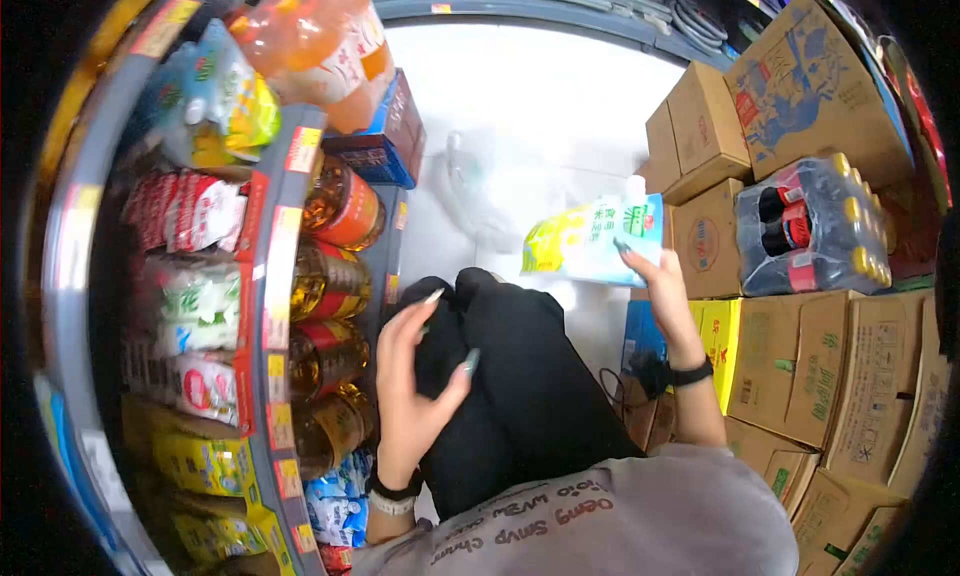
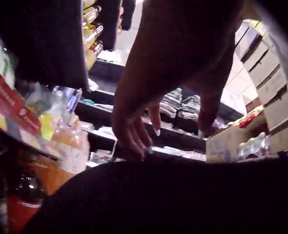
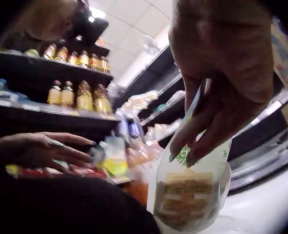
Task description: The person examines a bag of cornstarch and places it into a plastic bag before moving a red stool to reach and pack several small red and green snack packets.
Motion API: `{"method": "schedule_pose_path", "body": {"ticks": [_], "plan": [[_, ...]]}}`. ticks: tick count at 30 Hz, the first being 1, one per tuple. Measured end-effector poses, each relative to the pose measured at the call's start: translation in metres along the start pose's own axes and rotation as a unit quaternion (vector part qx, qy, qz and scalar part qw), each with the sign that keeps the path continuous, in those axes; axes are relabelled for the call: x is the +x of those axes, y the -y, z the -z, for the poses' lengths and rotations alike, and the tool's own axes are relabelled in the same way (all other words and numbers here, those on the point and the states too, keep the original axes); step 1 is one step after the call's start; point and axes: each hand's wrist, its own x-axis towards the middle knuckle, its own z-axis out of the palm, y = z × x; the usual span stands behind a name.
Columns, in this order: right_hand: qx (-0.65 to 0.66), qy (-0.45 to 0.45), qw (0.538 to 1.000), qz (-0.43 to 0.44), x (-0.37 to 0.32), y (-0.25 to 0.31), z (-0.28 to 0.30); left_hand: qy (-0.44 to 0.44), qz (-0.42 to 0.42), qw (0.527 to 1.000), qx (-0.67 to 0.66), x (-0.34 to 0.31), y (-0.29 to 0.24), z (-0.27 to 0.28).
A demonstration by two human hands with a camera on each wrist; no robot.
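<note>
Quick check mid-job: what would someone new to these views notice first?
Probably the bright yellow, white and blue pouch right of centre in the head view, pinched by the right hand against the pale floor. Next, the big orange drink bottles at upper left, and the wrapped pack of dark bottles with yellow caps, at right among cardboard boxes.

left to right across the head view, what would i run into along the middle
Red-and-white packets → amber bottles → left hand → pouch → right hand gripping it → plastic-wrapped bottle pack.
</note>
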Motion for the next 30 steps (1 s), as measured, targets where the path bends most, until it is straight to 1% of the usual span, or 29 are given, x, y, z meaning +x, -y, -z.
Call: {"method": "schedule_pose_path", "body": {"ticks": [2, 3, 4, 5, 6, 7, 8, 9, 10, 12, 13, 14, 15, 16, 17, 18, 19, 20, 21, 22, 24, 25, 26, 28, 30], "plan": [[-0.004, 0.025, 0.999, 0.023, -0.044, 0.037, -0.012, 0.021, -0.07, 0.996, 0.056, 0.005, -0.025, -0.002], [-0.153, 0.079, 0.985, 0.036, -0.067, 0.058, -0.019, 0.022, -0.096, 0.992, 0.073, 0.007, -0.037, -0.007], [-0.297, 0.128, 0.945, 0.048, -0.09, 0.073, -0.027, 0.025, -0.12, 0.988, 0.089, 0.008, -0.046, -0.013], [-0.294, 0.138, 0.944, 0.054, -0.113, 0.081, -0.037, 0.038, -0.151, 0.983, 0.096, 0.008, -0.048, -0.018], [-0.148, 0.105, 0.976, 0.119, -0.133, 0.086, -0.049, 0.029, -0.159, 0.985, 0.064, 0.006, -0.053, -0.024], [0.0, 0.069, 0.981, 0.181, -0.149, 0.092, -0.053, -0.024, -0.195, 0.977, 0.082, 0.005, -0.053, -0.026], [0.01, 0.114, 0.974, 0.197, -0.161, 0.097, -0.05, -0.076, -0.23, 0.965, 0.097, 0.002, -0.056, -0.027], [-0.046, 0.135, 0.962, 0.232, -0.17, 0.101, -0.045, -0.13, -0.227, 0.963, 0.062, -0.006, -0.062, -0.025], [-0.1, 0.151, 0.946, 0.269, -0.175, 0.103, -0.042, -0.169, -0.237, 0.953, 0.079, -0.014, -0.063, -0.021], [-0.001, 0.22, 0.887, 0.407, -0.164, 0.114, -0.054, -0.212, -0.124, 0.969, -0.005, -0.032, -0.072, -0.017], [0.018, 0.21, 0.876, 0.433, -0.158, 0.099, -0.049, -0.218, -0.124, 0.968, 0.002, -0.04, -0.073, -0.013], [0.022, 0.217, 0.873, 0.436, -0.156, 0.093, -0.051, -0.199, -0.051, 0.978, -0.03, -0.046, -0.07, -0.008], [0.001, 0.113, 0.902, 0.417, -0.155, 0.09, -0.054, -0.179, 0.024, 0.982, -0.062, -0.051, -0.068, -0.004], [-0.022, 0.007, 0.921, 0.39, -0.155, 0.086, -0.056, -0.185, 0.026, 0.981, -0.059, -0.054, -0.066, -0.004], [-0.059, 0.036, 0.933, 0.354, -0.154, 0.081, -0.054, -0.219, 0.028, 0.97, -0.102, -0.054, -0.065, -0.006], [-0.057, 0.042, 0.932, 0.355, -0.154, 0.075, -0.059, -0.253, 0.029, 0.956, -0.146, -0.056, -0.065, -0.005], [-0.035, 0.084, 0.946, 0.31, -0.155, 0.069, -0.065, -0.219, 0.079, 0.958, -0.168, -0.06, -0.072, 0.001], [-0.013, 0.124, 0.956, 0.264, -0.155, 0.063, -0.07, -0.223, 0.079, 0.957, -0.168, -0.061, -0.068, 0.001], [0.02, 0.194, 0.958, 0.21, -0.157, 0.059, -0.072, -0.24, 0.06, 0.949, -0.195, -0.059, -0.061, -0.002], [0.019, 0.196, 0.957, 0.211, -0.159, 0.054, -0.077, -0.254, 0.039, 0.941, -0.222, -0.058, -0.058, -0.003], [0.033, 0.22, 0.955, 0.194, -0.159, 0.047, -0.086, -0.255, 0.038, 0.935, -0.243, -0.057, -0.06, -0.003], [0.017, 0.197, 0.954, 0.226, -0.157, 0.045, -0.089, -0.255, 0.039, 0.93, -0.263, -0.057, -0.061, -0.003], [0.016, 0.198, 0.954, 0.227, -0.156, 0.047, -0.088, -0.255, 0.038, 0.93, -0.264, -0.056, -0.06, -0.003], [0.048, 0.209, 0.963, 0.163, -0.158, 0.06, -0.086, -0.265, 0.058, 0.915, -0.299, -0.053, -0.054, -0.002], [0.043, 0.198, 0.963, 0.177, -0.167, 0.066, -0.093, -0.28, 0.054, 0.91, -0.299, -0.049, -0.052, -0.004]]}}
